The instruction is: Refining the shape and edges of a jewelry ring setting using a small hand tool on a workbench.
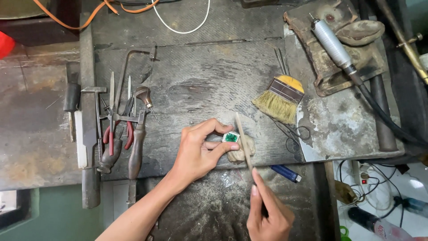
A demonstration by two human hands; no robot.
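The left hand [200, 149] is extended from the lower left, forearm running diagonally up across the dark bench [209, 80]. Its fingers are curled, and a small silver setting with a green stone [230, 137] is pinched between thumb and forefinger. The setting is held against a worn wooden peg [243, 149] near the bench's front edge, at the middle of the view.

The right hand [269, 214] enters from the bottom edge, closed around the lower end of a thin file [243, 138]. The file is angled up and slightly left, its shaft passing just beside the stone; whether it touches the setting cannot be told. The wrist is cut off by the frame.

A brush [280, 100] with straw bristles and a yellow end lies right of centre. A blue lighter [286, 173] lies near the file, at the bench's edge. Red-handled pliers [127, 134], a saw frame [133, 67] and other hand tools are laid in a row at left; several overlap and are hard to separate. A grey rotary handpiece [332, 44] with a black hose rests on a worn block at upper right. Orange and white cables run off the top edge. A power strip [368, 176] with a red light is seen below the bench at right, partly hidden.
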